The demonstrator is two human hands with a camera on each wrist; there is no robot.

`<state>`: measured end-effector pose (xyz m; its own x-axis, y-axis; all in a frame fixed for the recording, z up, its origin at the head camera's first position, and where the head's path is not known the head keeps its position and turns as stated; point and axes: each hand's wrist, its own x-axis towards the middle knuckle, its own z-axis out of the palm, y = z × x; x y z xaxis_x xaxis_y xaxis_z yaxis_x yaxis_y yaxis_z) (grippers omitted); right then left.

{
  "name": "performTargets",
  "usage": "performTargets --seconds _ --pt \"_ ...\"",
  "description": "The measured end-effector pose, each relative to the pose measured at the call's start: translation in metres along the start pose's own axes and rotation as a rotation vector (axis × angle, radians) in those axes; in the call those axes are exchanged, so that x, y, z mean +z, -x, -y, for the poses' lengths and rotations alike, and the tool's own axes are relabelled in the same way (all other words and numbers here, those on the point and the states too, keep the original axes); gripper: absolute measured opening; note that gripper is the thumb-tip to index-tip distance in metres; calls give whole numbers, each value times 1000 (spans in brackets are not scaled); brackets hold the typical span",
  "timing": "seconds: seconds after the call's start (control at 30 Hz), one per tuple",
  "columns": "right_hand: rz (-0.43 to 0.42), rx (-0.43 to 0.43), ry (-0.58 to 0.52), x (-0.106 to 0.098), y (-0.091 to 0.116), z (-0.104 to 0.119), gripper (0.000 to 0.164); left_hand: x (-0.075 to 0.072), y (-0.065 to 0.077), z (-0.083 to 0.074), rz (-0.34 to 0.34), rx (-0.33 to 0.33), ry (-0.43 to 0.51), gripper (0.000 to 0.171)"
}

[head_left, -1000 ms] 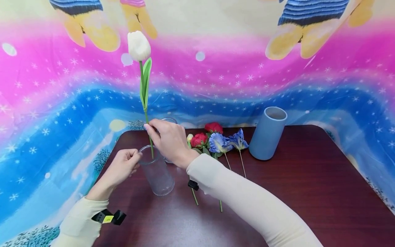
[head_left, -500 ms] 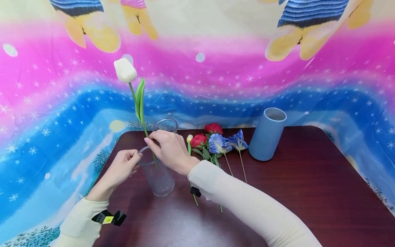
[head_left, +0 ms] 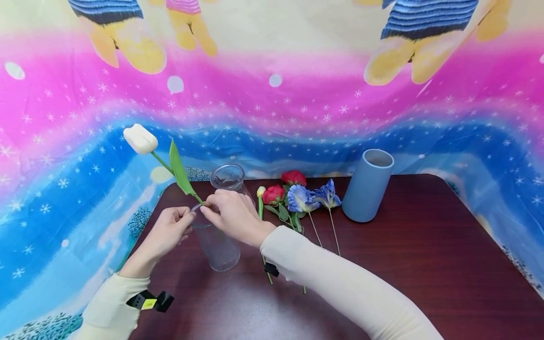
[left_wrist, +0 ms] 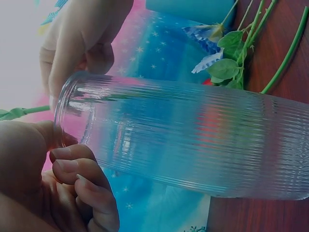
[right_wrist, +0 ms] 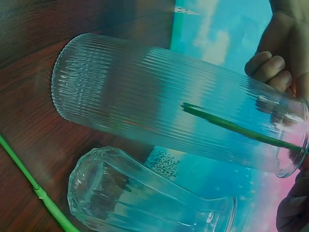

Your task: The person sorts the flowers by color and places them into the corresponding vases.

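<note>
My left hand [head_left: 170, 229] pinches the rim of a clear ribbed glass vase [head_left: 221, 255], which stands upright on the table. At its mouth, my right hand [head_left: 235, 215] pinches the stem of a white tulip [head_left: 141, 139]. The bloom leans out to the left, its green leaf just above my fingers. In the right wrist view, the cut end of the green stem [right_wrist: 231, 126] hangs inside the ribbed vase, well above the base. The left wrist view shows the thumb and a finger of my left hand [left_wrist: 72, 179] at the vase rim.
A second glass vase [head_left: 228, 175] stands right behind my right hand. Red flowers [head_left: 274, 193], blue flowers [head_left: 302, 197] and a pale yellow tulip bud [head_left: 261, 191] lie mid-table. A blue-grey vase [head_left: 367, 189] stands at the back right. A printed cloth [head_left: 272, 108] hangs behind the table.
My right hand has come down to the vase mouth, lowering the stem into it. The tulip has tilted from upright to leaning left. My left hand stays at the rim.
</note>
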<state>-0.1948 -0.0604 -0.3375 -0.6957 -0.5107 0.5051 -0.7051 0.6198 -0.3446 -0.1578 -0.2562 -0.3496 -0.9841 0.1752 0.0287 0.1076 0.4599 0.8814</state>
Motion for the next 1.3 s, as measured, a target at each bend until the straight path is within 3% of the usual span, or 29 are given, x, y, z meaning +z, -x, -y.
performTargets --seconds 0.37,0.57,1.3 --pt "76 -8 119 1 0 1 18 0 0 0 -1 4 -9 42" --pt "80 10 119 0 1 3 23 0 1 0 1 2 -4 43" --pt "80 22 71 -3 1 1 11 0 -2 0 -17 -50 -37 30"
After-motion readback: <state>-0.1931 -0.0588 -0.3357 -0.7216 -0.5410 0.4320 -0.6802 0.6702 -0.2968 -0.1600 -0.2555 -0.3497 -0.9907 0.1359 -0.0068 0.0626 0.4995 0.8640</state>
